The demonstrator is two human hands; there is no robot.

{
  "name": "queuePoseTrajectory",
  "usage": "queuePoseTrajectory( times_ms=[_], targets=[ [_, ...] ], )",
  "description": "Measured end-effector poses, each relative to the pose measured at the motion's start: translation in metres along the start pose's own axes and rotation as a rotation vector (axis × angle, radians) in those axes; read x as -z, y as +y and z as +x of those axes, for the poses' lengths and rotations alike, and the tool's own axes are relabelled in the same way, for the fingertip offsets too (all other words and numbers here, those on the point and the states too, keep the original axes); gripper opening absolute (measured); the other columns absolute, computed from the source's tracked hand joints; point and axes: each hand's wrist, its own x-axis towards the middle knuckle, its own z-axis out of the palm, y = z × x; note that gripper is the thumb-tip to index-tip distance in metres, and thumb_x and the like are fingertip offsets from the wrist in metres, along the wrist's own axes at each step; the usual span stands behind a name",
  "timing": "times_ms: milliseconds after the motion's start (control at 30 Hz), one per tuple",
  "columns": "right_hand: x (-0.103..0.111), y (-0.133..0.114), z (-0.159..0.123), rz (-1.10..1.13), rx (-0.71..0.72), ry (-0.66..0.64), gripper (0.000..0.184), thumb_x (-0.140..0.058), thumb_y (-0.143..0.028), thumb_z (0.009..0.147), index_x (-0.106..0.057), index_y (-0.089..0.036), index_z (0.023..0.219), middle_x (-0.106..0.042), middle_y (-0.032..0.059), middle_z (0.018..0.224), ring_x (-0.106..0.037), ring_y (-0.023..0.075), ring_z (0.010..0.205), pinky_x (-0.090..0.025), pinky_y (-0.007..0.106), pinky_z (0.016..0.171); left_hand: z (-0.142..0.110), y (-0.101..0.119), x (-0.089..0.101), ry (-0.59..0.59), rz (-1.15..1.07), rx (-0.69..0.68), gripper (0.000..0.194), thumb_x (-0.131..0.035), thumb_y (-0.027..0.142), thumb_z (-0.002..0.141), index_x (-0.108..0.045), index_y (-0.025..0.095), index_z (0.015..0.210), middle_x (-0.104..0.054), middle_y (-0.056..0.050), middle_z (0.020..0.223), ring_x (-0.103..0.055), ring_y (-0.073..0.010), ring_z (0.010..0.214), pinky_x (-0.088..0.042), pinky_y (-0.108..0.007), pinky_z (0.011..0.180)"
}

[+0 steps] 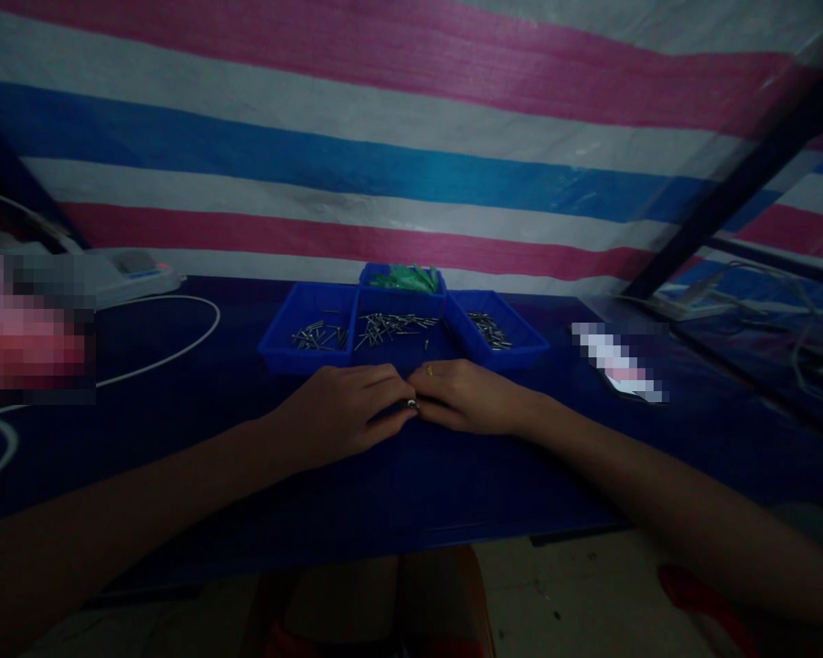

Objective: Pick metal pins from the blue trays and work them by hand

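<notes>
My left hand (349, 407) and my right hand (466, 397) meet fingertip to fingertip above the front part of the blue table (453, 493). A small shiny metal piece (412, 404) shows between the pinched fingers of both hands; its exact kind is too small and dark to tell. Just beyond the hands, thin metal pins (388, 326) lie in a loose heap, with one short pin (426, 345) apart. To the left, a blue bin (274, 343) holds several more pins. Another blue bin (528, 336) on the right has a pile of similar metal pieces.
A third blue bin (403, 300) with green packets (404, 277) stands at the back. White cable (212, 324) loops across the left, near a pale device (137, 270). A blurred flat item (621, 361) lies right. Striped sheeting (384, 174) hangs behind.
</notes>
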Motion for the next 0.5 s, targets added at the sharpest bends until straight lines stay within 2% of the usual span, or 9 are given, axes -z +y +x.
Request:
queuePoseTrajectory(
  times_ms=[133, 300, 400, 500],
  targets=[
    [0.0014, 0.0012, -0.0006, -0.059, -0.005, 0.018, 0.016, -0.041, -0.022, 0.086, -0.052, -0.013, 0.079, -0.052, 0.0024, 0.071, -0.047, 0.0112, 0.065, -0.037, 0.023, 0.061, 0.0015, -0.0014, 0.0002, 0.077, 0.023, 0.032, 0.015, -0.045, 0.026, 0.086, -0.056, 0.018, 0.091, -0.061, 0.0, 0.084, -0.059, -0.0101, 0.077, -0.043, -0.019, 0.064],
    [0.0068, 0.0025, -0.0037, -0.191, -0.004, 0.161, 0.015, -0.043, -0.022, 0.083, -0.053, -0.015, 0.075, -0.05, -0.0001, 0.064, -0.045, 0.0094, 0.058, -0.034, 0.022, 0.056, 0.0034, -0.0029, 0.0024, 0.143, 0.015, 0.16, 0.013, -0.048, 0.023, 0.083, -0.057, 0.017, 0.09, -0.06, 0.001, 0.079, -0.056, -0.0091, 0.065, -0.041, -0.02, 0.058],
    [0.0091, 0.0016, -0.005, -0.288, 0.072, 0.258, 0.017, -0.041, -0.022, 0.083, -0.052, -0.016, 0.072, -0.049, -0.0015, 0.059, -0.043, 0.0089, 0.054, -0.033, 0.022, 0.053, 0.0041, -0.0051, 0.0025, 0.091, -0.037, 0.185, 0.012, -0.048, 0.023, 0.082, -0.056, 0.018, 0.09, -0.058, 0.002, 0.077, -0.054, -0.0088, 0.062, -0.04, -0.02, 0.057],
    [0.0091, -0.0009, -0.0052, -0.403, 0.161, 0.32, 0.022, -0.037, -0.023, 0.085, -0.05, -0.018, 0.067, -0.045, -0.0029, 0.054, -0.04, 0.0092, 0.051, -0.031, 0.023, 0.05, 0.0042, -0.0043, 0.0018, -0.013, -0.132, 0.178, 0.011, -0.049, 0.023, 0.082, -0.055, 0.018, 0.09, -0.057, 0.002, 0.076, -0.054, -0.0089, 0.064, -0.04, -0.02, 0.058]
  ],
)
